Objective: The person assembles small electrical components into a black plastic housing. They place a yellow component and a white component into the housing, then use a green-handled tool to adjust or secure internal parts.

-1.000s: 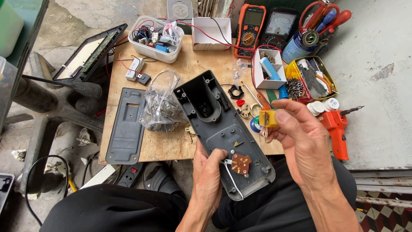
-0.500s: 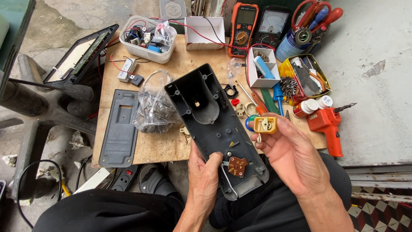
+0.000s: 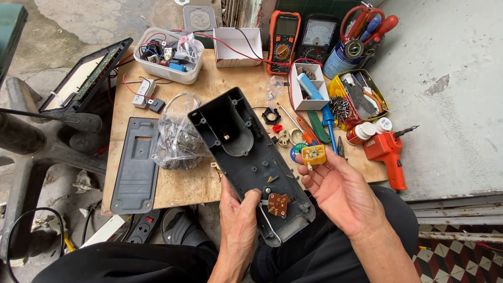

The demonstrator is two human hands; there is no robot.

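Bright even daylight, soft faint shadows, sharp focus, slight wide-angle bending at edges

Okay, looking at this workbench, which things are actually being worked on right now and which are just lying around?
In hand:
- black plastic casing, gripped by the left hand
- small brown circuit board inside it
- small yellow part, held in the right hand

Lying about:
- orange multimeter
- orange soldering gun
- clear bag of parts
- grey cover plate
- white tub of wires

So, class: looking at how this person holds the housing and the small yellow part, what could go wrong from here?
The small yellow part sits only at the right hand's fingertips, so it might drop among the clutter. The dark housing, gripped at one end by the left hand, could swing into the plastic bag.
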